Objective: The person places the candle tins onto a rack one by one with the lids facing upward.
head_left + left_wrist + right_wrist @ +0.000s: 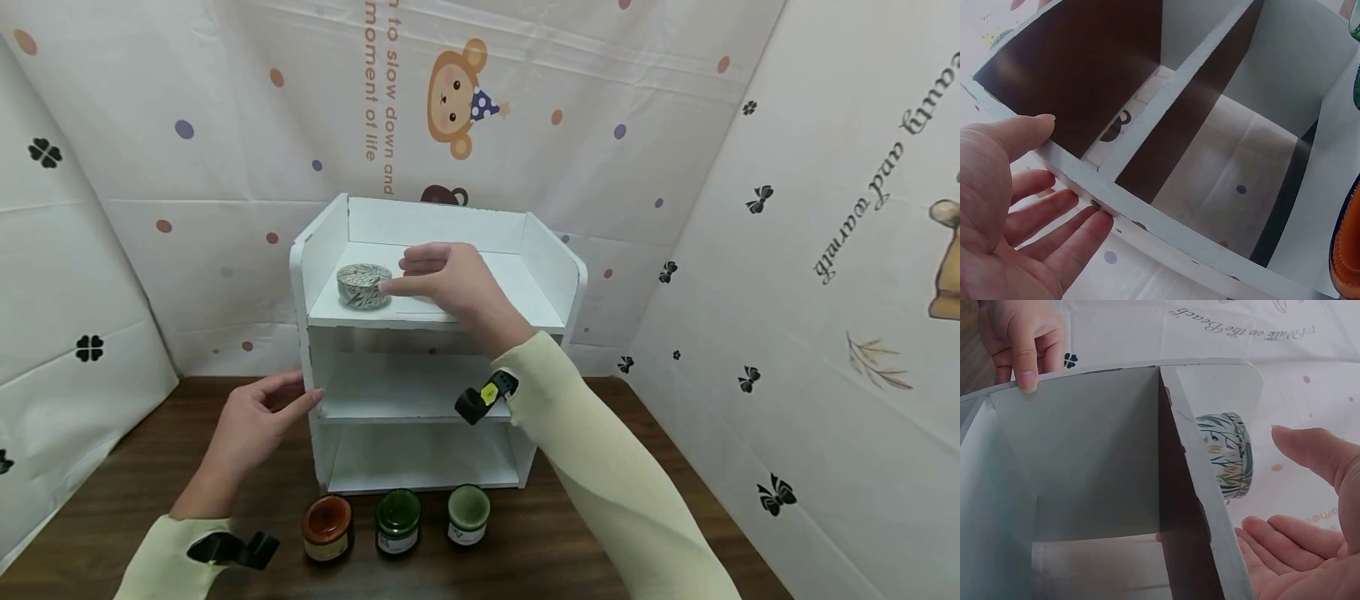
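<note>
A small white shelf unit (348, 421) stands on the wooden table. On its top board sits a round patterned tin (363, 287) with leaf markings, whose side shows in the right wrist view as a round patterned tin (1227, 455). My right hand (457, 283) hovers just right of the tin, its thumb and fingers spread apart; the right wrist view shows a gap between hand and tin. With the thumb on the front edge and fingers along the outer side, my left hand (251, 421) lightly holds the shelf's left panel (1094, 169).
Before the shelf, in a row, stand an amber glass jar (327, 527), a dark green jar (397, 521) and a light green jar (468, 515). Printed cloth (225, 125) hangs behind and at both sides. The brown table (247, 492) runs under everything.
</note>
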The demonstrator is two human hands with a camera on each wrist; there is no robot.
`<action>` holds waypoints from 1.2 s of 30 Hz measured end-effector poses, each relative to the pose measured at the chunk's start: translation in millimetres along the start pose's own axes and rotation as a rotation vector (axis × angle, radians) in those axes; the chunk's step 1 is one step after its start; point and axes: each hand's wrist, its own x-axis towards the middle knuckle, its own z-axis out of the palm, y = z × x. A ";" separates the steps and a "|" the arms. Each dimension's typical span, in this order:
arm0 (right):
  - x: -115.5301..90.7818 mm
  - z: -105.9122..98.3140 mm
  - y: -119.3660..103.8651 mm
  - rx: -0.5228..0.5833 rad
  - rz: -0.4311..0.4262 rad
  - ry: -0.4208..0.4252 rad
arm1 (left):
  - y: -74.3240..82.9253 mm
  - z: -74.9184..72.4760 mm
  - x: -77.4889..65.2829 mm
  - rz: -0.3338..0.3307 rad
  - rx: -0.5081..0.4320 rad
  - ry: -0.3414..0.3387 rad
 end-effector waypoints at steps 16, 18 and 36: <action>-20.2 -17.1 8.5 0.071 -0.066 0.017 | 0.7 -0.1 -1.5 0.006 0.006 0.003; -21.7 -19.0 10.6 0.075 -0.071 0.018 | 0.7 -0.4 -2.0 0.006 0.005 0.004; -40.0 -30.8 21.3 0.121 -0.147 0.040 | 2.1 0.3 -0.9 0.003 -0.010 0.006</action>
